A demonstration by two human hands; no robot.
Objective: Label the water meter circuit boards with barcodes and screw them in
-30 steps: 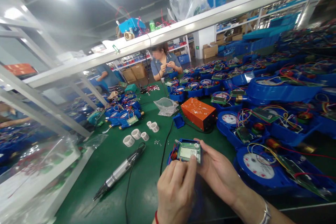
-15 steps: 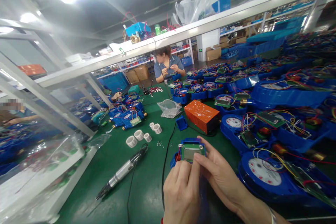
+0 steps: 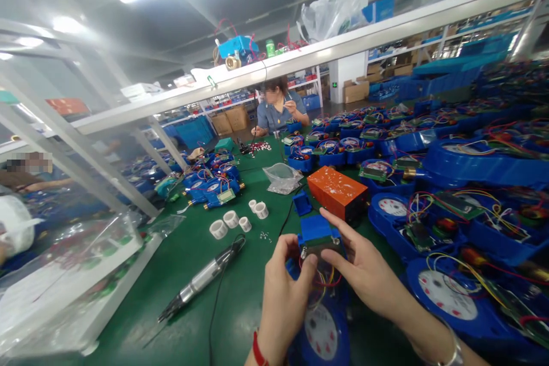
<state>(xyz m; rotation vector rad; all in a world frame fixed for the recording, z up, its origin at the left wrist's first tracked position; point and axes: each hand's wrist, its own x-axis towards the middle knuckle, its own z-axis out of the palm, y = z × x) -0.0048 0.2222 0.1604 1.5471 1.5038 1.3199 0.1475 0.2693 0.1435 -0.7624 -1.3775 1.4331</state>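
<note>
Between my two hands is a display circuit board [image 3: 325, 247] set in a blue plastic holder [image 3: 315, 229], tilted so its face is mostly hidden. My left hand [image 3: 285, 283] grips its left edge, thumb at the near side. On the right edge, my right hand [image 3: 364, 271] holds it with thumb in front and index finger along the side. Red and yellow wires run down from the board toward a blue water meter [image 3: 321, 331] with a white dial, which lies below my hands. A small blue plastic part [image 3: 302, 203] sits just beyond the holder.
An electric screwdriver [image 3: 201, 280] with a black cord lies left. Several white rolls [image 3: 230, 219], tiny screws [image 3: 265, 236] and a clear plastic bag [image 3: 282, 178] are further back. An orange box [image 3: 337, 190] and many blue meters [image 3: 446, 291] stand right. A co-worker [image 3: 281, 107] sits opposite.
The board and holder have tilted, so the display no longer faces me. My left hand has moved from in front of the board to its left edge, uncovering the meter dial below.
</note>
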